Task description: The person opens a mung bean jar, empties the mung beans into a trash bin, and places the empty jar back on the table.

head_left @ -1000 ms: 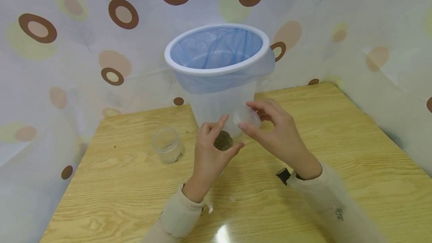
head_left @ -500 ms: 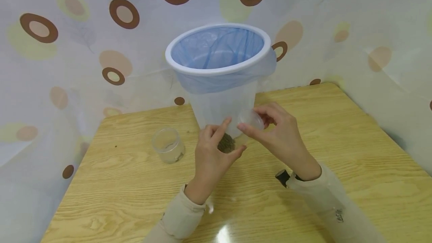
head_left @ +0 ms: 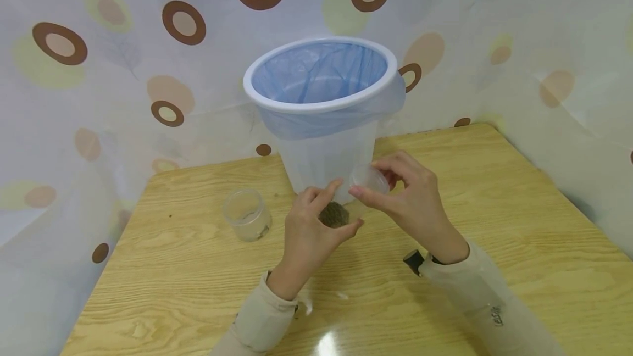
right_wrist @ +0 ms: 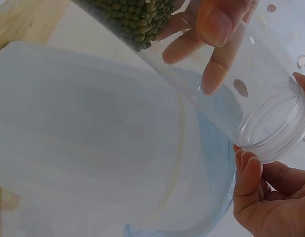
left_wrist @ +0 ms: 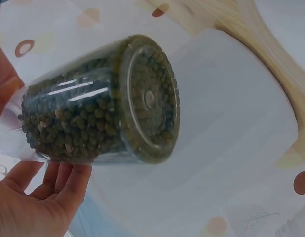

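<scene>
My left hand grips a clear plastic jar partly filled with small green beans, likely mung beans. In the left wrist view the jar lies tilted, its round base toward the camera. At the jar's other end my right hand pinches the rim of a clear round lid between thumb and fingers. The right wrist view shows ridged rings around this end, with the right fingers against its edge. Whether the lid sits fully on the jar I cannot tell.
Behind the hands stands a white bin lined with a blue bag. A clear cup-like container is on the wooden table to the left. A patterned sheet covers the walls.
Both hands have shifted slightly to the right and down with the jar and lid. The right thumb and fingers have turned a little around the lid. The bin and cup-like container stay put.
</scene>
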`<action>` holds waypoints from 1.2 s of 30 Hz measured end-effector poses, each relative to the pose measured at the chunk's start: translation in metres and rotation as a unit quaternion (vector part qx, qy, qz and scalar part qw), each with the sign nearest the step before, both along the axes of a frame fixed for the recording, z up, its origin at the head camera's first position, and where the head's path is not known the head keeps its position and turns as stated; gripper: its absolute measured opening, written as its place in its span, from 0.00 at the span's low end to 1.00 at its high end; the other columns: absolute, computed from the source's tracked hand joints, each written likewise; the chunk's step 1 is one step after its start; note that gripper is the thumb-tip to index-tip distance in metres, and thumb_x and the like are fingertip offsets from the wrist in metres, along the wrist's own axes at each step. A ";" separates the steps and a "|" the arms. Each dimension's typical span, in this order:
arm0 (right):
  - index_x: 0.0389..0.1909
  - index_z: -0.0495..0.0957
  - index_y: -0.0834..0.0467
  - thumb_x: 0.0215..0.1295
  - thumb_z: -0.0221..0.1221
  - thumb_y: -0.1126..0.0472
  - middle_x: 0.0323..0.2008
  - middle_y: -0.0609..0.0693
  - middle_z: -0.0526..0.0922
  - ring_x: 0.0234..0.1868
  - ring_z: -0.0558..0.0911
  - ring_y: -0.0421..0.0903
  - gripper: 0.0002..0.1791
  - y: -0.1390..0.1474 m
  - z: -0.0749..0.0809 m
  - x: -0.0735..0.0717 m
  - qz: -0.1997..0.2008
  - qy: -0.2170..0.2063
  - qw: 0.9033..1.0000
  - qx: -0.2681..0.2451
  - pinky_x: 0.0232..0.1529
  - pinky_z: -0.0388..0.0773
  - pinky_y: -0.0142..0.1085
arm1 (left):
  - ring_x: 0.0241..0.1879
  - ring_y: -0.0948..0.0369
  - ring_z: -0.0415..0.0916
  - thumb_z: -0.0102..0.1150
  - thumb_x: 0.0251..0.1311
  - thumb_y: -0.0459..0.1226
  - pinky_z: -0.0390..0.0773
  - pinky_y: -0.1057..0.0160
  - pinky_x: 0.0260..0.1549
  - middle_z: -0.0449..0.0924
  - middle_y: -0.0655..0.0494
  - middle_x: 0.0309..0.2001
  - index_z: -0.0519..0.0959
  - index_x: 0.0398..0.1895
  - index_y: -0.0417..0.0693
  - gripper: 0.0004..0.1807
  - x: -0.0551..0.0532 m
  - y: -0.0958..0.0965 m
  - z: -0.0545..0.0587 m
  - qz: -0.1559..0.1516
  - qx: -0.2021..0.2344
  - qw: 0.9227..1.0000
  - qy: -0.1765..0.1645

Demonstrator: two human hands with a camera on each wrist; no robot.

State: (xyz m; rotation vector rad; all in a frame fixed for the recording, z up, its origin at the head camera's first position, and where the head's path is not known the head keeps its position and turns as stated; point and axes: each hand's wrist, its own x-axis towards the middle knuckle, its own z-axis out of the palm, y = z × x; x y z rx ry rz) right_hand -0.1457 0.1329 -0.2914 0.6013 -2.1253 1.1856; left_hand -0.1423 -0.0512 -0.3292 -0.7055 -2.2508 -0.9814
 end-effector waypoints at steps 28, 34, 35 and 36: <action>0.35 0.82 0.62 0.42 0.73 0.72 0.34 0.51 0.80 0.32 0.72 0.42 0.16 0.011 0.004 -0.001 0.181 0.006 0.982 -0.056 0.31 0.71 0.27 | 0.41 0.65 0.78 0.78 0.42 0.40 0.78 0.64 0.42 0.81 0.62 0.40 0.81 0.54 0.55 0.30 -0.001 -0.011 0.009 -0.203 0.067 0.935 -0.284; 0.37 0.82 0.60 0.41 0.73 0.71 0.34 0.50 0.80 0.32 0.73 0.41 0.18 0.015 0.006 -0.003 0.191 0.020 0.981 -0.033 0.33 0.72 0.28 | 0.42 0.61 0.77 0.78 0.42 0.38 0.78 0.63 0.43 0.80 0.60 0.42 0.81 0.54 0.52 0.30 0.001 -0.010 0.012 -0.212 0.070 0.935 -0.275; 0.38 0.82 0.60 0.42 0.73 0.70 0.35 0.49 0.80 0.33 0.74 0.41 0.18 0.016 0.006 -0.004 0.190 0.020 0.981 -0.028 0.33 0.72 0.28 | 0.42 0.62 0.77 0.78 0.42 0.38 0.78 0.64 0.43 0.79 0.61 0.41 0.80 0.54 0.52 0.30 0.001 -0.010 0.012 -0.209 0.070 0.937 -0.271; 0.39 0.82 0.60 0.44 0.72 0.69 0.36 0.49 0.80 0.34 0.74 0.42 0.18 0.016 0.006 -0.004 0.191 0.017 0.981 -0.024 0.35 0.73 0.29 | 0.42 0.62 0.76 0.78 0.42 0.38 0.78 0.63 0.43 0.79 0.61 0.40 0.80 0.55 0.53 0.31 0.002 -0.010 0.012 -0.207 0.070 0.939 -0.266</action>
